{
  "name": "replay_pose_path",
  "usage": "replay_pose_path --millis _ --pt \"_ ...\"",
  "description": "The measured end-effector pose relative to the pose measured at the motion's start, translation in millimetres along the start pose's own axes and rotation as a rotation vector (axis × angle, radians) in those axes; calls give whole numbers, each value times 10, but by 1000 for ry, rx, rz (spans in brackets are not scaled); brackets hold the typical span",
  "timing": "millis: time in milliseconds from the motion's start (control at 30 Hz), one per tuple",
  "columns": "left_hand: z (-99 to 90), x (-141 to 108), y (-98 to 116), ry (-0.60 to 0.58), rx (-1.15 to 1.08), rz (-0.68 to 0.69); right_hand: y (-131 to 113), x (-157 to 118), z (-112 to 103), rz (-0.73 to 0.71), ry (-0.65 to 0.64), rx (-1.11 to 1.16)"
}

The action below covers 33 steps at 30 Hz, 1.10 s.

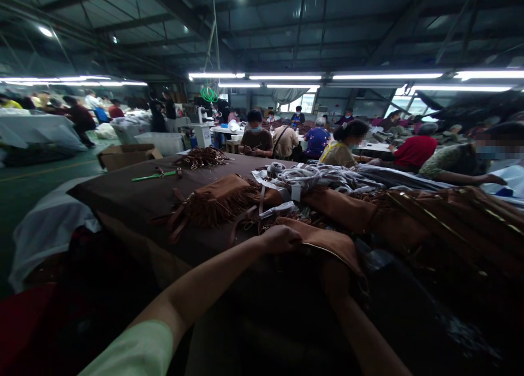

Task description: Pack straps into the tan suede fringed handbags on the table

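My left hand [280, 238] is closed on the left end of a brown bag [327, 241] at the near edge of the table. A metallic zipper line runs along the bag's near edge. My right hand [336, 278] reaches to the bag's underside or opening on the right; its fingers are hidden in shadow and behind the bag. Just beyond lie another brown bag [341, 207] and a small white paper or plastic piece [278, 209]. Farther left, a fringed brown bag [223, 198] rests on the dark tabletop.
The dark table [135, 196] bears a green tool [153, 176], a pile of brown tassels [202, 156] and grey-white straps [303, 174]. More brown bags [446, 223] are heaped at right. An open carton [129, 156] stands behind; several people sit beyond.
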<state>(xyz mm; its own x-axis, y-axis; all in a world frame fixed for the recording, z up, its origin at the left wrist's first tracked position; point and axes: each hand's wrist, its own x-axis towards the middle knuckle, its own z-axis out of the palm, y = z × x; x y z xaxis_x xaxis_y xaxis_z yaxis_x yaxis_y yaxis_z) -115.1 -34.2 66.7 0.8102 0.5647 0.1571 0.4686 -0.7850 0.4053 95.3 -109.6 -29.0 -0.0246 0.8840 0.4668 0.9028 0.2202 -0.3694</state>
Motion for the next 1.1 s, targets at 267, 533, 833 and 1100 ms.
replay_pose_path --millis 267,533,833,1100 --pt "57 -533 -321 207 -211 -254 -866 -187 -131 4 -64 -164" --pt "278 -671 -260 232 416 -60 -1252 -30 -30 44 -228 -60" --pt "375 -563 -273 124 646 -61 -744 -79 -625 133 -341 -260" --pt "347 -722 -481 103 746 -118 -734 -103 -241 181 -423 173"
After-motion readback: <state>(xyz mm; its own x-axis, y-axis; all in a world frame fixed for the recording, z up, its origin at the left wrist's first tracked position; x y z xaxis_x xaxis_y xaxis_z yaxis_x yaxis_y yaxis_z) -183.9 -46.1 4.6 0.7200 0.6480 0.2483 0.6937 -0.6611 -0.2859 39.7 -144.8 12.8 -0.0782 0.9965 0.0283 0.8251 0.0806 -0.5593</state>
